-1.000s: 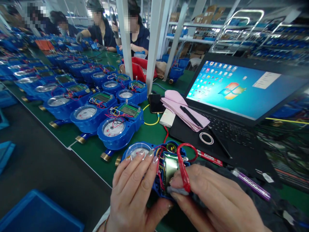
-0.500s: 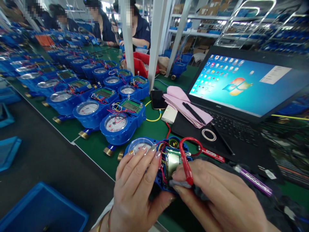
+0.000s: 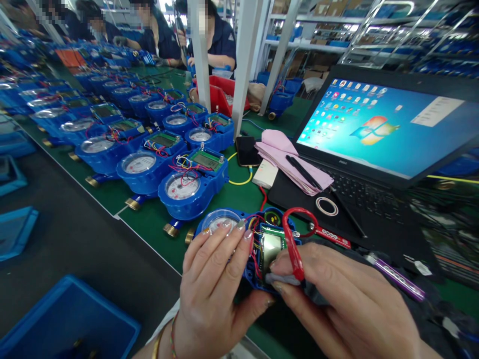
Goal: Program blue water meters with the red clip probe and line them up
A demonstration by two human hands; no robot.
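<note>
A blue water meter [image 3: 220,219] lies on the green bench with its electronics side uncovered. Its small display board [image 3: 272,244] faces up, with red and yellow wires beside it. My left hand [image 3: 215,279] is laid over the meter's dial, fingers across the top and thumb at the near side, gripping the body. Between the thumb and fingers of my right hand [image 3: 337,294] is a small grey piece [image 3: 283,279], pressed at the display's near edge. A thick red lead [image 3: 293,244] curves down to that piece; my fingers hide part of the join.
Several blue meters [image 3: 183,187] stand in rows to the left. An open laptop [image 3: 348,164] is at the right, with pink cloths [image 3: 292,164], pens and a tape ring [image 3: 327,206] on it. A phone [image 3: 247,151] lies behind. Blue trays [image 3: 71,319] sit lower left; co-workers sit across the bench.
The whole view has shifted slightly, so everything sits a little further right. Both hands keep the same hold on the meter and the grey piece.
</note>
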